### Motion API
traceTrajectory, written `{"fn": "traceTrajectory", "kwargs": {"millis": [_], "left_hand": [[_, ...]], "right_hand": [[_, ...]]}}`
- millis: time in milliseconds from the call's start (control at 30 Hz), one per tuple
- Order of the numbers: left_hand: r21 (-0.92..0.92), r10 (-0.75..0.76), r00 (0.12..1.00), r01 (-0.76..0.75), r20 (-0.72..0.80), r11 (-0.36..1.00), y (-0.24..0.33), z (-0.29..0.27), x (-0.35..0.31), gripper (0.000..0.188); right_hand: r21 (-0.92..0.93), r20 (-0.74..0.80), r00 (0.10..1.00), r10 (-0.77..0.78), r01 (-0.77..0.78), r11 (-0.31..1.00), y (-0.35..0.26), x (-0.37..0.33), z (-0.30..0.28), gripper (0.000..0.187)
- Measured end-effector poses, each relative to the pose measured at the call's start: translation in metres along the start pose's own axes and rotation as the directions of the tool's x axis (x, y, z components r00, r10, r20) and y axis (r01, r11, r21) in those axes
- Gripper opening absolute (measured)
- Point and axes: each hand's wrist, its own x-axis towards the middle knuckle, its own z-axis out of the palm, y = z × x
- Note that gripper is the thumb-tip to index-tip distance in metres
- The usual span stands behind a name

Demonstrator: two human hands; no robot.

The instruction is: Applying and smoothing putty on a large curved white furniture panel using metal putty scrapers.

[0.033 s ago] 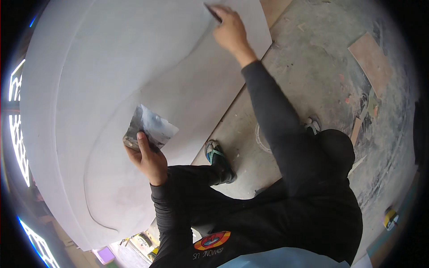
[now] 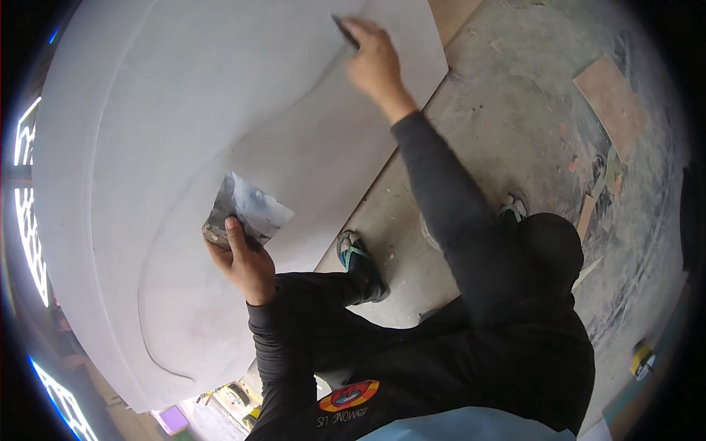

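My left hand (image 2: 241, 263) grips a square metal scraper plate (image 2: 257, 206), shiny on one side and smeared with dark grey stuff near my thumb. It hangs in front of a large white panel (image 2: 184, 95). Far up the panel, my right hand (image 2: 376, 62) is closed around a thin dark scraper (image 2: 344, 32), seen nearly edge-on. Whether its edge touches the panel cannot be made out. A faint dark curved line (image 2: 294, 103) runs along the panel, passing below the right hand and behind the left.
Beyond the panel's right edge lies a dusty concrete floor (image 2: 515, 95) with a brown board (image 2: 609, 99) and scraps. My sandalled foot (image 2: 357, 253) stands beside the panel. A yellow-and-black tape measure (image 2: 642, 360) rests at the right, a purple box (image 2: 173, 419) at the lower left.
My right hand and its scraper have moved slightly down and to the left. The left hand and its plate have stayed put.
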Motion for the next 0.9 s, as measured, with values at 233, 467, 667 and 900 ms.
{"fn": "traceTrajectory", "kwargs": {"millis": [233,467,667,900], "left_hand": [[0.019,-0.009,1.0,0.009,0.025,1.0,0.005,-0.003,-0.005,0.024],[-0.033,-0.008,0.998,0.01,0.061,0.999,0.004,0.013,-0.006,0.023],[-0.105,-0.026,0.999,0.029,0.034,0.994,0.003,-0.002,-0.004,0.023],[-0.118,-0.044,0.998,0.049,0.043,0.992,-0.006,0.004,0.002,0.022]], "right_hand": [[0.259,0.302,0.949,0.093,-0.175,0.95,-0.034,-0.051,-0.012,0.051],[-0.015,-0.183,0.983,0.002,-0.005,1.0,0.012,0.002,0.006,0.054],[0.042,0.082,0.993,0.089,-0.093,0.995,-0.01,-0.034,0.002,0.052],[0.079,0.025,0.999,0.02,-0.022,0.997,0.03,0.027,-0.012,0.051]]}}
